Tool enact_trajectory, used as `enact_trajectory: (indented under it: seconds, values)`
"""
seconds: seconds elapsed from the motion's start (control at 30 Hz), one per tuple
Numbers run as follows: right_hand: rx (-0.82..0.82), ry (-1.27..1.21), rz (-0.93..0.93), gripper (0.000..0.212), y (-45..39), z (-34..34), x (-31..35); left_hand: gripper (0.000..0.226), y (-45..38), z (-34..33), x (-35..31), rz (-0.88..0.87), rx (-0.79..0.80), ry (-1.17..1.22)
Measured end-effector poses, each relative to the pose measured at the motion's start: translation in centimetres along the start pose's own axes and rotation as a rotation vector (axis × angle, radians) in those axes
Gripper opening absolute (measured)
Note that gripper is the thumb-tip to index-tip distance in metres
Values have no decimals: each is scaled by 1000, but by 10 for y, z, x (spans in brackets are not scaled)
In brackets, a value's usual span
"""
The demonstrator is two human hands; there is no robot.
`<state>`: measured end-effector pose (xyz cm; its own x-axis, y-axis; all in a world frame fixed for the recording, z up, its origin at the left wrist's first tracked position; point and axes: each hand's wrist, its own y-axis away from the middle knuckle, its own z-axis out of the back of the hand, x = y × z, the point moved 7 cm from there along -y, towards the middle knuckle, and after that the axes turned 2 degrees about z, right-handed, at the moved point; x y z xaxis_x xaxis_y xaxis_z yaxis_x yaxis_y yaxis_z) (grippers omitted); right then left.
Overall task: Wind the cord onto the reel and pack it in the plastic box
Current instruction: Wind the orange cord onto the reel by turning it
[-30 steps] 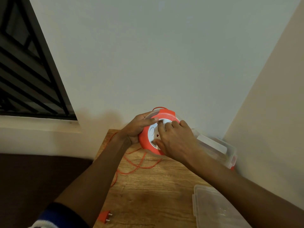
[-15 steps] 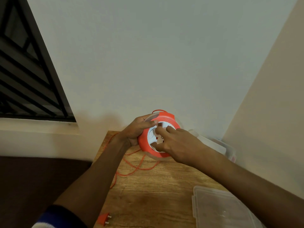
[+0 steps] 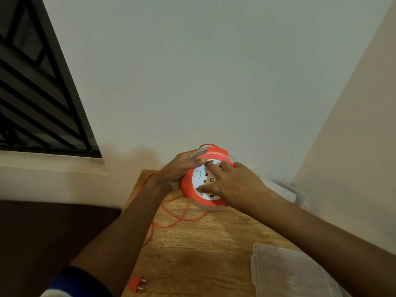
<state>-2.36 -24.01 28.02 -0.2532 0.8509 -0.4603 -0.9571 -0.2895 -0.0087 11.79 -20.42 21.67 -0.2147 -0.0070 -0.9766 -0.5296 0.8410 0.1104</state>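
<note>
An orange reel with a white socket face stands tilted on its edge at the far end of the wooden table. My left hand grips its left rim, thumb over the top edge. My right hand lies on the white face, fingers spread across it. Loose orange cord trails from under the reel over the table to an orange two-pin plug at the near edge. A clear plastic box sits behind my right forearm, partly hidden.
A clear plastic lid lies at the table's near right. Walls close in behind and to the right of the table. A dark barred window is at the upper left. The table's left edge drops to a dark floor.
My right hand has turned on the reel's face, uncovering more of the white sockets. The loose cord on the table has shifted slightly. My left hand keeps its grip.
</note>
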Motion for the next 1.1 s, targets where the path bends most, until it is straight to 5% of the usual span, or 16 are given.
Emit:
enact_trajectory:
  seconds: [0.1, 0.23, 0.4, 0.57, 1.1]
  values:
    - [11, 10, 9, 49, -3, 0, 4, 58, 1, -1, 0, 2, 0, -10]
    - [9, 43, 25, 59, -5, -2, 3, 52, 1, -2, 5, -1, 17, 14]
    - [-69, 84, -231, 50, -2, 11, -14, 59, 1, -3, 7, -12, 32, 97]
    - [-127, 52, -260, 58, -4, 5, -11, 59, 0, 2, 0, -47, -27, 36]
    - [-24, 34, 46, 31, 3, 0, 3, 61, 0, 1, 3, -41, 27, 84]
